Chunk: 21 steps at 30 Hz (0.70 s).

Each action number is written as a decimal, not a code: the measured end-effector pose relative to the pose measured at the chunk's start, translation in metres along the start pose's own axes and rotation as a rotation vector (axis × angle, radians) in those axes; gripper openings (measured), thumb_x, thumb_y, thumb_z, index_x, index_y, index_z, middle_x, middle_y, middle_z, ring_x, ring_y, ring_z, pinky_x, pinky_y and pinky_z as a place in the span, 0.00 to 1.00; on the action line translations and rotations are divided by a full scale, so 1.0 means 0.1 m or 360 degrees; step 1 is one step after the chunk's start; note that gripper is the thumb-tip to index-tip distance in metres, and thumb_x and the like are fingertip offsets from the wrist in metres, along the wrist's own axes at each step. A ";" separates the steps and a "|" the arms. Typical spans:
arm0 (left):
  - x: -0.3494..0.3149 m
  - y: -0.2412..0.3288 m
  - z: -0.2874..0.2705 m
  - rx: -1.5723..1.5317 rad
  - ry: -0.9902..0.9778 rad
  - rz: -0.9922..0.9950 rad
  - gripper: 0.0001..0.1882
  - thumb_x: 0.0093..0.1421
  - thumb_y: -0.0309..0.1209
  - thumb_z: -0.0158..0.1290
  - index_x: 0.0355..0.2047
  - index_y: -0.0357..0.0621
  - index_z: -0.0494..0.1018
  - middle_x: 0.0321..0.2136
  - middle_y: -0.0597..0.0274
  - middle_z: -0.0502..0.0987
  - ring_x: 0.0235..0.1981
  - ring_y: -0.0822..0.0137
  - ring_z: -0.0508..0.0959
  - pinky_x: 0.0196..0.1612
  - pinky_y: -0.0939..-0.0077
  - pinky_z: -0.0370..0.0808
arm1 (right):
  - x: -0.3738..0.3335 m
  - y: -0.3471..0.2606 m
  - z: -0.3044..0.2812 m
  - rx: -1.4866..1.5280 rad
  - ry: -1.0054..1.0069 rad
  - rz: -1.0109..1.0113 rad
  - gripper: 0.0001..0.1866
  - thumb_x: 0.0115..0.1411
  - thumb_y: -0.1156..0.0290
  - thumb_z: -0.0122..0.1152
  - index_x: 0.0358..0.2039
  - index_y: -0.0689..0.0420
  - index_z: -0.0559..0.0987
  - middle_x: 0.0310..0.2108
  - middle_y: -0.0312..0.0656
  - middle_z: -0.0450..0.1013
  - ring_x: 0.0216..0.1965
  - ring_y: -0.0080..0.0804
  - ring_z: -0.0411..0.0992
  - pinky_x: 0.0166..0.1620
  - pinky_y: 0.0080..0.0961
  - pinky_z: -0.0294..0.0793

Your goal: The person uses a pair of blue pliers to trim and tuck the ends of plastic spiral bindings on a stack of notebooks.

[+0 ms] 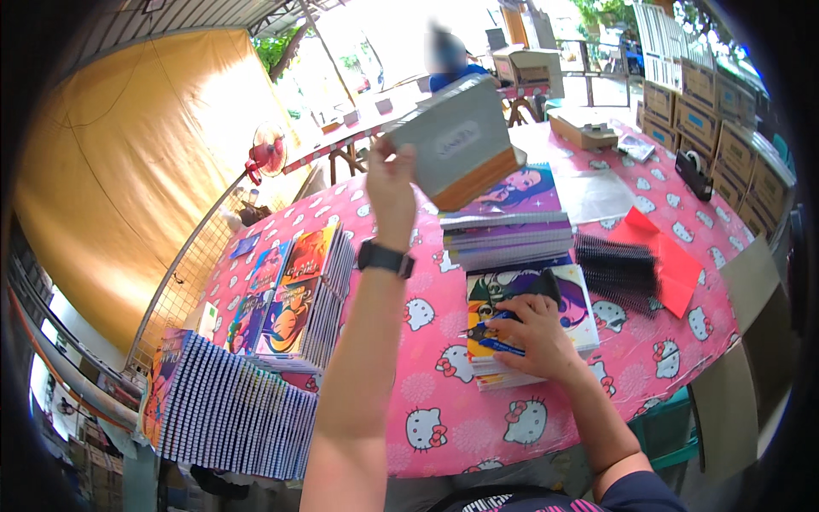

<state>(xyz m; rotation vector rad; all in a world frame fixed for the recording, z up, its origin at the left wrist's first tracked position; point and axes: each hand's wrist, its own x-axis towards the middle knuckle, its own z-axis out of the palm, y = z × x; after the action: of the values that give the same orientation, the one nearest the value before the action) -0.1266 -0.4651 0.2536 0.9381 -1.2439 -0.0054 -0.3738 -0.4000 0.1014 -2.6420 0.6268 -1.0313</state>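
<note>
A person's left hand (391, 183) lifts a grey-covered book block (456, 141) high over the pink tabletop (426, 375), grip pinching its lower left corner, long axis tilted. The right hand (533, 337), nearer the notebook stack (522, 320), presses a blue pen (496, 344) flat.

- A table (426, 375) carries everything, under a pink cartoon-cat cloth.
- A stack of notebooks (529, 320) lies near its front edge; take it as the landmark.
- Just behind it: a second purple-covered stack (510, 224).
- Right of it: black binding combs (616, 266) on red paper (678, 271).
- Well left: bright-covered books (299, 299).
- Far behind right: a tape dispenser (694, 173).
</note>
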 end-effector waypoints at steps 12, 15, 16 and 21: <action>-1.00 0.05 -0.48 0.0036 -0.0334 -0.0664 0.26 0.62 0.41 0.51 0.55 0.38 0.65 0.51 0.53 0.70 0.47 0.66 0.73 0.47 0.73 0.72 | 0.12 -0.17 -0.22 0.1199 0.0041 0.0330 0.30 0.51 0.69 0.67 0.54 0.59 0.68 0.45 0.48 0.70 0.47 0.37 0.68 0.51 0.29 0.66; -1.58 0.58 -1.18 0.0103 -0.0449 -0.0948 0.22 0.61 0.40 0.51 0.50 0.36 0.69 0.46 0.57 0.74 0.44 0.70 0.73 0.48 0.73 0.71 | 0.26 -0.37 0.04 0.0957 -0.0268 0.0369 0.27 0.54 0.65 0.62 0.53 0.59 0.68 0.44 0.51 0.70 0.48 0.45 0.68 0.52 0.36 0.66; -1.82 0.73 -1.43 0.0105 -0.0518 -0.1042 0.22 0.61 0.39 0.52 0.49 0.35 0.69 0.44 0.58 0.74 0.43 0.71 0.73 0.48 0.74 0.71 | 0.32 -0.37 0.14 0.0667 -0.0172 0.0373 0.26 0.53 0.65 0.62 0.52 0.59 0.69 0.43 0.51 0.70 0.47 0.47 0.68 0.50 0.38 0.66; -2.85 1.65 -2.44 -0.0229 -0.0688 -0.1244 0.27 0.57 0.42 0.57 0.49 0.32 0.69 0.46 0.50 0.74 0.49 0.61 0.74 0.52 0.68 0.69 | 0.29 -0.03 0.45 -0.0247 0.0091 0.0306 0.25 0.46 0.68 0.64 0.47 0.56 0.71 0.45 0.47 0.69 0.47 0.48 0.66 0.49 0.43 0.63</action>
<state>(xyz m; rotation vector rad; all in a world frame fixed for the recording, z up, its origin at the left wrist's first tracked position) -0.1147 -0.0775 0.1234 1.2833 -1.1668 -0.9420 -0.3230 -0.4087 0.0871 -2.6238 0.9892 -1.0427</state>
